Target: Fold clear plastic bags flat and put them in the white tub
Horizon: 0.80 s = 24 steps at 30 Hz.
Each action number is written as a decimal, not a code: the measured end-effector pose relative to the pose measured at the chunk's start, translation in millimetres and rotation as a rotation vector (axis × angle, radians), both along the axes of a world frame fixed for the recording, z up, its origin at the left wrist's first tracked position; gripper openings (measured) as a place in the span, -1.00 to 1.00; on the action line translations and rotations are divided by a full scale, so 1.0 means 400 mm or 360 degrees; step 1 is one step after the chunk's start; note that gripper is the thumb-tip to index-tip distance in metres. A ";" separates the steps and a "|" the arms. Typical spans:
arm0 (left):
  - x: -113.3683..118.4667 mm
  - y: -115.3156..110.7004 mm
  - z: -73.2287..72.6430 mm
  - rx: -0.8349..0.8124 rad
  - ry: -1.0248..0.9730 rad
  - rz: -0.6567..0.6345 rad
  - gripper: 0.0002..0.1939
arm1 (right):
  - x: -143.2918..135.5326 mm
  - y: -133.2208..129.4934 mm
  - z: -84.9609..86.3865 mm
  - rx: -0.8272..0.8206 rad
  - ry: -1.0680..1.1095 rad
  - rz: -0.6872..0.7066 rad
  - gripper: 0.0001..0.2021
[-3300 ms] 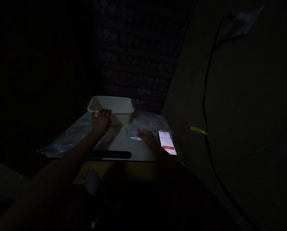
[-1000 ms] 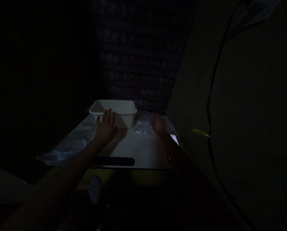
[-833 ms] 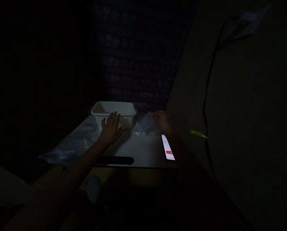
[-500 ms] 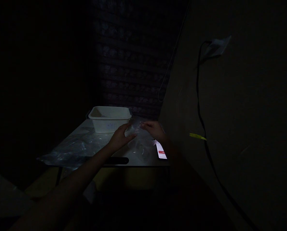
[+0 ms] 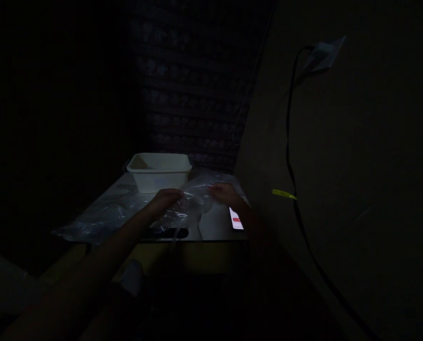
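A clear plastic bag (image 5: 193, 201) is stretched between my two hands above the table. My left hand (image 5: 165, 200) is closed on its left side, fingers pinched together. On the other side my right hand (image 5: 225, 193) grips the bag's upper right part. Part of the bag hangs down toward the table's front edge. Just behind my left hand stands a white plastic tub (image 5: 159, 177). A lit phone (image 5: 236, 220) lies by my right wrist, partly covered by the forearm.
More clear plastic (image 5: 101, 218) lies across the left of the white table (image 5: 214, 229), overhanging its front edge. A dark slot (image 5: 177, 233) is near that edge. At right, a black cable (image 5: 290, 156) with a yellow tag (image 5: 284, 193) hangs along the wall. The room is very dim.
My left hand has closed on the plastic and moved left and slightly down. The bag is now spread wider between my hands. The view has shifted slightly.
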<state>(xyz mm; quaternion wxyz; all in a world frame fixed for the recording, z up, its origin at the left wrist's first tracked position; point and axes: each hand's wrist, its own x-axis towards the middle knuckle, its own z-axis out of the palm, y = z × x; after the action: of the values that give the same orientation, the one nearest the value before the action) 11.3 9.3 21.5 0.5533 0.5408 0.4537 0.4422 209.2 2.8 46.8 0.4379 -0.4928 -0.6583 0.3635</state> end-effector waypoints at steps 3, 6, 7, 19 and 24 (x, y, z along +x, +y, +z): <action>-0.007 -0.004 0.006 -0.0139 -0.0111 -0.0021 -0.88 | 0.003 0.007 -0.011 0.0006 0.0105 0.0029 -0.82; -0.011 -0.010 0.011 -0.0284 -0.0247 -0.0171 -0.79 | 0.000 0.010 -0.010 0.0044 0.0346 -0.0056 -0.82; -0.011 -0.011 0.010 -0.0324 -0.0259 -0.0247 -0.73 | -0.002 0.009 -0.008 0.0040 0.0424 -0.0059 -0.82; 0.093 -0.044 -0.032 0.0288 0.0261 -0.0145 -0.38 | -0.044 -0.018 0.008 -0.0260 0.0771 0.0137 -0.79; 0.077 -0.018 -0.038 0.0519 0.0701 0.0141 -0.71 | -0.023 -0.029 0.030 -0.0268 0.0625 0.0394 -0.78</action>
<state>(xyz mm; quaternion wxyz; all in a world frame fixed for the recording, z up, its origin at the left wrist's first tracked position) 42.2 2.2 6.2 0.3271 0.6855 0.5091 0.4048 200.1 -8.9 58.6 0.4671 -0.3630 -0.5833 0.5567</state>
